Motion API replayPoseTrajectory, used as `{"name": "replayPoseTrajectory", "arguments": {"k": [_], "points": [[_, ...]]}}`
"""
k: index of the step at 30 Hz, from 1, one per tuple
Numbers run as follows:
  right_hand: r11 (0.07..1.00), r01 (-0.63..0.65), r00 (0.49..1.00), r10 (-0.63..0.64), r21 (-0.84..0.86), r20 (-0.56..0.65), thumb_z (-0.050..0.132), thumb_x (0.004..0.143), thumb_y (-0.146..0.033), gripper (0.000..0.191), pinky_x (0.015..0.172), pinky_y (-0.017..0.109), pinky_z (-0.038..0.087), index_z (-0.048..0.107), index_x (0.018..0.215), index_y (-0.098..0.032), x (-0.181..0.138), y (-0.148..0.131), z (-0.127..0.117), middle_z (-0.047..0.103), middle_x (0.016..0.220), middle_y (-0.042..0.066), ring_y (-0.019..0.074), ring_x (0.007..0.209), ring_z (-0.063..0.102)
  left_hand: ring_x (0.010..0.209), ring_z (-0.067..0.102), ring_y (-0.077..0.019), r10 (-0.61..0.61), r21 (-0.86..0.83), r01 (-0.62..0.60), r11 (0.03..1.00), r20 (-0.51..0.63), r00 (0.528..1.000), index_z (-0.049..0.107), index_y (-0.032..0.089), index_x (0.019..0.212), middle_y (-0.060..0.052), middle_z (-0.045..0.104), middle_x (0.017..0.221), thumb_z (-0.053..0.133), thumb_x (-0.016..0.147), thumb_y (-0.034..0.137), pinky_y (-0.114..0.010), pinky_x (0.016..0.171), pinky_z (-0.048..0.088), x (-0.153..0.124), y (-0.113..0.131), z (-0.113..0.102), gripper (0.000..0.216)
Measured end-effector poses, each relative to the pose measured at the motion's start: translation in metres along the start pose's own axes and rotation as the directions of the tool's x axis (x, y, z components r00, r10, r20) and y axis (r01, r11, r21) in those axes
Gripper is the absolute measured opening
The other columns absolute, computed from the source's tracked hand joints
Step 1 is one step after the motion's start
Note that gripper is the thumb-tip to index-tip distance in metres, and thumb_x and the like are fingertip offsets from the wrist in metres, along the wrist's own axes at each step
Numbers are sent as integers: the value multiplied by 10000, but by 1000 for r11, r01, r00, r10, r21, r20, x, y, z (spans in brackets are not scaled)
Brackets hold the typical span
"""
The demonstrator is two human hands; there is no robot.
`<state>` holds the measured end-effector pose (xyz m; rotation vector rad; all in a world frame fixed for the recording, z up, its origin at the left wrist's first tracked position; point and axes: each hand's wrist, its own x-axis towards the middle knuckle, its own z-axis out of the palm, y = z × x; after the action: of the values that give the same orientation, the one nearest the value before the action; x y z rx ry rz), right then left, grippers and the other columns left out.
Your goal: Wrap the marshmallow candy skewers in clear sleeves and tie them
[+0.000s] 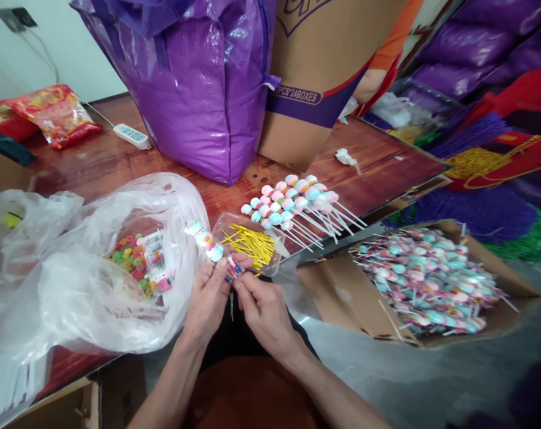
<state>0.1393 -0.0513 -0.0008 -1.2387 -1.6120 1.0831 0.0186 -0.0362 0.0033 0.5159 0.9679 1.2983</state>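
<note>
By table (400, 179) edge, hands (209, 292) pinch wrapped candy (214, 252); floor (373, 375) rightward.

On my head-camera feed, general brightness is moderate and the colour cast cool. Light reads as overhead: white glare streaks the upper part of the glossy purple plastic bag (199, 101), and a dull sheen lies on the red-brown wooden table (118, 158). The grey floor (413, 381) darkens toward the lower right corner. I note wide-angle stretching at the edges and slight blur around the fingers (258, 289).
</note>
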Motion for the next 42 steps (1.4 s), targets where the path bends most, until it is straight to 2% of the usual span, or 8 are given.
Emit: {"name": "replayPoseTrajectory", "arguments": {"k": [8,12,17,21,27,32,36,42], "points": [[967,-98,995,88,235,51,506,965,-327,161,685,241,448,601,1000,-201,8,-10,5,641,831,6,135,744,579,1078,638,-241,33,25,-33,999,31,999,762,178,1066,-104,725,1099,650,894,239,-361,939,502,-11,14,-9,215],[883,-197,973,122,426,197,435,996,-358,287,498,223,384,645,914,-180,17,-18,13,507,562,-49,98,480,456,1007,632,-230,15,46,-19,999,83,996,746,212,1102,-88,706,1032,665,872,227,-356,874,512,-25,31,-16,244],[972,115,936,-37,-207,350,498,955,-179,266,722,275,435,688,768,-177,46,-20,2,658,775,29,151,746,604,833,574,-167,206,37,-209,977,72,976,735,152,1025,-19,540,689,678,869,251,-309,852,478,-25,38,-28,194],[639,109,985,31,-762,167,464,951,-119,269,796,350,428,728,963,-168,84,1,-6,672,1002,136,253,929,608,590,378,-89,211,80,-207,975,-51,976,659,162,890,32,410,642,669,888,284,-228,599,396,-21,29,-25,123],[454,201,967,49,-868,249,387,970,-94,302,864,367,405,650,1115,-126,107,22,-2,645,1118,171,284,1020,584,550,331,-72,124,75,-121,990,-38,992,489,182,749,34,472,657,708,860,297,-202,513,298,-17,27,-23,270],[618,123,990,-18,-776,143,394,921,-39,233,790,326,404,597,986,-135,101,20,-12,668,937,133,245,880,600,538,361,-54,146,14,-146,989,-78,986,593,175,831,25,559,681,778,793,283,-194,542,321,-4,28,-24,218],[968,53,996,-70,-244,-61,429,951,-181,155,674,263,416,539,841,-187,83,8,-25,590,738,17,163,688,564,551,372,-51,184,71,-177,982,-116,976,646,133,730,-6,568,696,808,750,348,-203,532,306,5,27,-20,270],[986,133,991,-134,105,8,510,927,-236,166,656,238,437,584,786,-192,45,-8,-8,583,705,-14,120,658,542,531,307,-56,120,131,-107,986,-100,988,602,156,841,35,471,665,731,813,354,-201,496,252,6,15,-15,238]]}}
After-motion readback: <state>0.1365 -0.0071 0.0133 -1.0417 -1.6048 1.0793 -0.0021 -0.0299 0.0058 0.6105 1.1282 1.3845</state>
